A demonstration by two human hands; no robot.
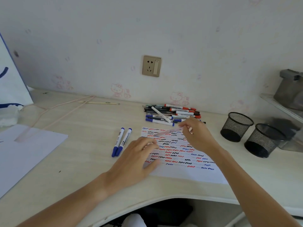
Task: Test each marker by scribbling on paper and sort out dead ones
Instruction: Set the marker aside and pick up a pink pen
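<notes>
A white sheet of paper (185, 172) covered in red, blue and black squiggles lies on the desk. My left hand (136, 159) rests flat on its left edge, fingers spread. My right hand (196, 133) hovers over the sheet's top and pinches a pale pink pen (167, 132), blurred, pointing left. Behind the paper lies a pile of markers (172, 114) with red, blue and black caps. Two blue-capped markers (121, 141) lie side by side to the left of the paper.
Two black mesh pen cups (236, 126) (262, 140) stand at the right. Another white sheet (24, 153) lies at the left, with a pink cord (54, 108) beyond it. The desk's curved front edge (164, 198) is near my body.
</notes>
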